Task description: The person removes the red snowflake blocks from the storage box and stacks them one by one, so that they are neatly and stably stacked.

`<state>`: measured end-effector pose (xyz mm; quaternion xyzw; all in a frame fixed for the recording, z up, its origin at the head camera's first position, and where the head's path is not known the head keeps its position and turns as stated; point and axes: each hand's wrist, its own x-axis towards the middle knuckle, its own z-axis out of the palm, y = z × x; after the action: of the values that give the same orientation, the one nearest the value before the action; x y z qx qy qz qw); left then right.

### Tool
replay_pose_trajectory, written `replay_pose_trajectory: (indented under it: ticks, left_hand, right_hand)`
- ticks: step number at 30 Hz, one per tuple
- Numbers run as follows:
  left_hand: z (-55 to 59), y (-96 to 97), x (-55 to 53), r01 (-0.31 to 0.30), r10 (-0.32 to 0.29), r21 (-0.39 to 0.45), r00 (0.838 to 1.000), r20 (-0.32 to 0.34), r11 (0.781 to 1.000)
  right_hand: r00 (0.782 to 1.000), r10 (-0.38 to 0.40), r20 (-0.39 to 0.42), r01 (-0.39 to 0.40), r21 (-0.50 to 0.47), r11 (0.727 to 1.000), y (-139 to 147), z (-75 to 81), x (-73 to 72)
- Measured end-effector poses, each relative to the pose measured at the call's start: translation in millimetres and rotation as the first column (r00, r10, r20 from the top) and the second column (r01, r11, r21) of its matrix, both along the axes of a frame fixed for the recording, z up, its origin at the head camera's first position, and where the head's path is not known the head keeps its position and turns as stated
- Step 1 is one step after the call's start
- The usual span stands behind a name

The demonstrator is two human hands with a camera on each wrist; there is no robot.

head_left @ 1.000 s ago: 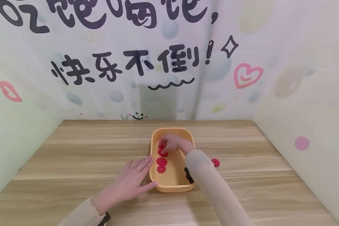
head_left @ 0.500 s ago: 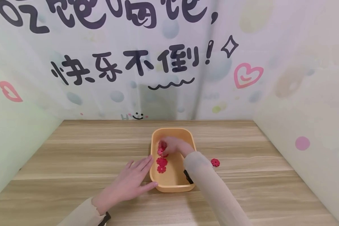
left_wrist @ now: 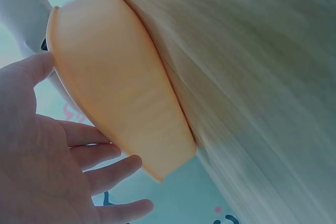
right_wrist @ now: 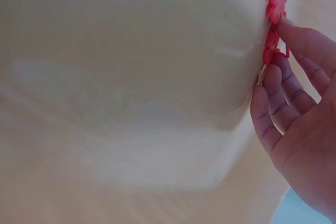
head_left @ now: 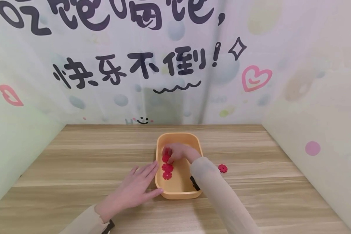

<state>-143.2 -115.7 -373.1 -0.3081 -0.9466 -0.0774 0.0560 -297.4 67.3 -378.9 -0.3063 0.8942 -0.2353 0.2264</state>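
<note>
Inside an orange plastic box (head_left: pixel 182 195), red flower-shaped snowflake discs (head_left: pixel 167 168) lie in a line along the left wall. My right hand (head_left: pixel 180 152) reaches in over the far end of that line. In the right wrist view, thumb and fingertips pinch a red snowflake disc (right_wrist: pixel 271 43), right beside other discs (right_wrist: pixel 278 1); part of it is hidden behind the fingers. My left hand (head_left: pixel 136 190) has its fingers spread, fingertips and thumb at the box's near left rim. The left wrist view shows that hand along the outer side wall (left_wrist: pixel 121 72).
One more red disc (head_left: pixel 222 168) lies on the wooden table (head_left: pixel 90 156), to the right of the box and beside my right sleeve (head_left: pixel 219 195). A printed white curtain (head_left: pixel 120 97) hangs behind the table, with pale walls on both sides.
Within the box, my right hand has shifted slightly toward me and to the left among the discs at the far end. The left hand and the box have stayed put.
</note>
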Motion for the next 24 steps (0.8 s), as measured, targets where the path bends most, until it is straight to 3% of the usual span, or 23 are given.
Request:
replay_pose_trajectory:
  ticks: [9,15,24]
  left_hand:
    - [-0.3,-0.2,0.1,-0.003,0.003,0.003,1.0,0.0,1.0]
    - [-0.5,-0.4,0.5,0.009,-0.009,0.007,1.0,-0.017,1.0]
    - [0.5,0.7,0.0,0.003,-0.003,0.005,1.0,0.005,1.0]
  right_hand:
    - [1.0,-0.014,0.014,0.014,0.001,1.0,0,0.4,0.2]
    - [0.999,0.0,0.033,0.001,-0.034,0.999,2,8.8,2.3]
    - [0.997,-0.004,-0.081,-0.001,-0.063,0.998,9,38.5,0.9]
